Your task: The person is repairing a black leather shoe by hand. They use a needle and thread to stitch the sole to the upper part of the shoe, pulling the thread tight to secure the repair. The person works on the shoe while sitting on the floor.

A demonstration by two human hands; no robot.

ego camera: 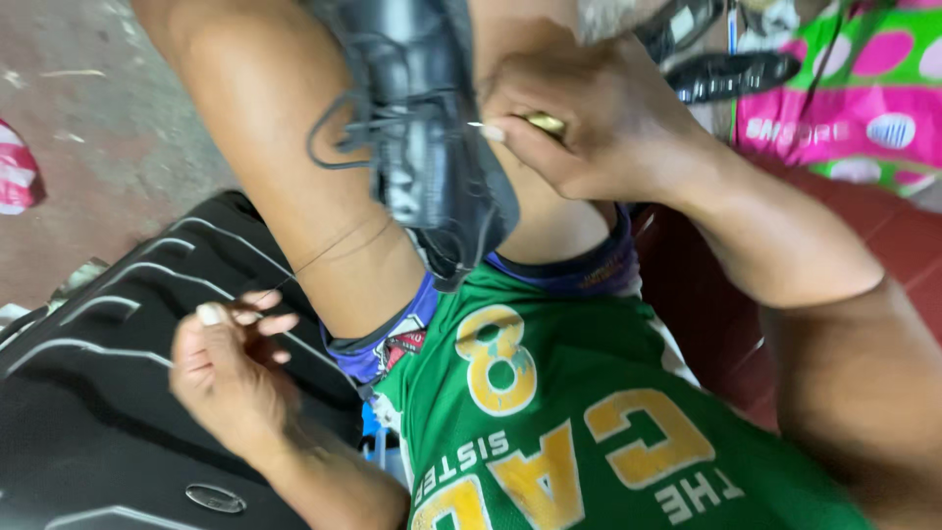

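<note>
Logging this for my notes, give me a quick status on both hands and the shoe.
Left hand pinching a taut thread. Right hand gripping a needle-like tool at the black shoe, clamped between the knees. Loose laces dangle near the stitch line.

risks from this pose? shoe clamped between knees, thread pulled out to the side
1. The left hand pulls a thin thread taut across the bare leg; it may snap or rub the skin.
2. The right hand pinches what looks like a needle at the black shoe, fingertips close: a slip could prick them.
3. The shoe sits wedged between the knees only, so a hard tug could shift it.
</note>
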